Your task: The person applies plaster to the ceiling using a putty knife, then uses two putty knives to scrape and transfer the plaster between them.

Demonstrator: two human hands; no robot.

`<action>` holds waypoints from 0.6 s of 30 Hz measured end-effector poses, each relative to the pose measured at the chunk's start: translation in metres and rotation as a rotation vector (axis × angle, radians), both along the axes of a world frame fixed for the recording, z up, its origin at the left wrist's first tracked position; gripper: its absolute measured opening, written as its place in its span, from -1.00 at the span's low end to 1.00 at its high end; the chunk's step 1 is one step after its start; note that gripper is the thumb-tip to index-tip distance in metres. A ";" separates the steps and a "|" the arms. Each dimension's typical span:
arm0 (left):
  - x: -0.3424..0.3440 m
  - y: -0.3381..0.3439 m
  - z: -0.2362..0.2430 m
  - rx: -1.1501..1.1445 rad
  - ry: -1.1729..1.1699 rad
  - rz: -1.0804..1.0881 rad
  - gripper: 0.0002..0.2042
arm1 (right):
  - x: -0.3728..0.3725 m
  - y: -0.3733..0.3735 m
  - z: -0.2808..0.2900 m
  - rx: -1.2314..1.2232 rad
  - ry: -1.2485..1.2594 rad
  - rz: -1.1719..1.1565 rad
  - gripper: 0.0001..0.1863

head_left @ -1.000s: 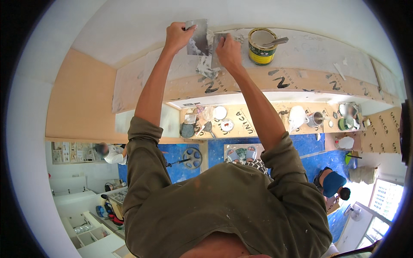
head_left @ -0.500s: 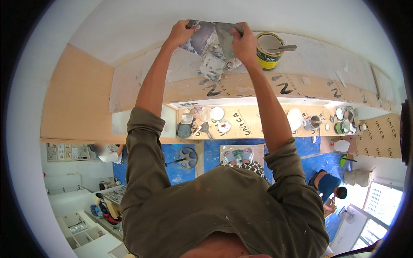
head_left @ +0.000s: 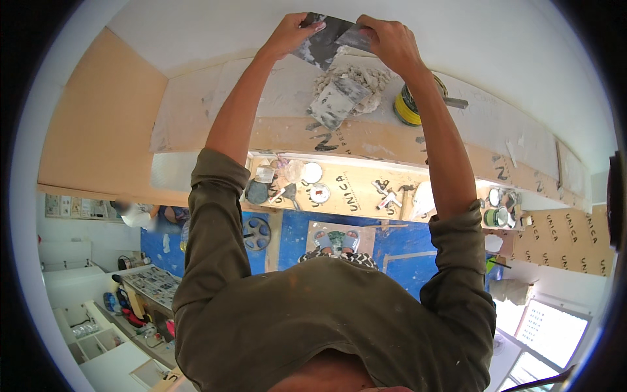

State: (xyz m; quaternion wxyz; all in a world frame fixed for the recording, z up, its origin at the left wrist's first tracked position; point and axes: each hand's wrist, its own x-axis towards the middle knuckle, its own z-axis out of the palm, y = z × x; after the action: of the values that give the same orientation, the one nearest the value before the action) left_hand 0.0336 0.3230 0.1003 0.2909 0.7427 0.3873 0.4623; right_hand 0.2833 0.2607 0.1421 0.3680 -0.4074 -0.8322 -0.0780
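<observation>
Up by the white wall, my left hand [head_left: 290, 35] grips a wide, dark flat putty scraper [head_left: 321, 47] with white smears on its blade. My right hand [head_left: 394, 43] is closed on a second grey scraper [head_left: 354, 38]; its blade meets or overlaps the first one. Below the blades, a mound of whitish putty [head_left: 373, 81] sits on the covered ledge, and a smeared flat plate [head_left: 339, 102] rests against its near side. Beside my right forearm stands a yellow-and-green can [head_left: 406, 108], partly hidden by that arm, with a tool handle [head_left: 456, 102] sticking out to the right.
A lower shelf [head_left: 353, 189] holds a hammer [head_left: 404, 195], a white round lid [head_left: 312, 172], a small tub [head_left: 319, 193] and cans at right. Blue sheeting [head_left: 287, 238] covers the floor. Another person [head_left: 136, 213] is at far left. A wooden panel [head_left: 104, 124] rises left.
Both hands have lifted the scrapers off the putty mound, up toward the wall. My right hand has shifted right, and its forearm now crosses the can. The view has shifted slightly.
</observation>
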 end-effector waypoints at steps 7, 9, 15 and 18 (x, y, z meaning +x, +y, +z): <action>0.011 0.001 0.007 0.059 0.024 0.171 -0.75 | 0.000 0.005 -0.039 -0.001 -0.182 0.061 -0.78; 0.013 0.002 0.016 0.039 0.021 0.201 -0.80 | 0.010 0.003 -0.039 -0.073 -0.147 0.038 -0.78; 0.005 0.010 0.002 -0.032 0.031 0.196 -0.84 | 0.030 0.009 -0.015 -0.096 0.130 0.124 -0.79; -0.015 0.008 -0.011 0.003 0.120 0.296 -0.69 | 0.024 0.014 -0.016 -0.190 0.180 0.178 -0.79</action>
State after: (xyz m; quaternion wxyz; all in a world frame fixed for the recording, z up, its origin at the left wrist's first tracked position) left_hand 0.0189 0.3309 0.0891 0.1948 0.7042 0.5087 0.4555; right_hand 0.3076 0.2750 0.1256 0.4065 -0.3701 -0.8323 0.0707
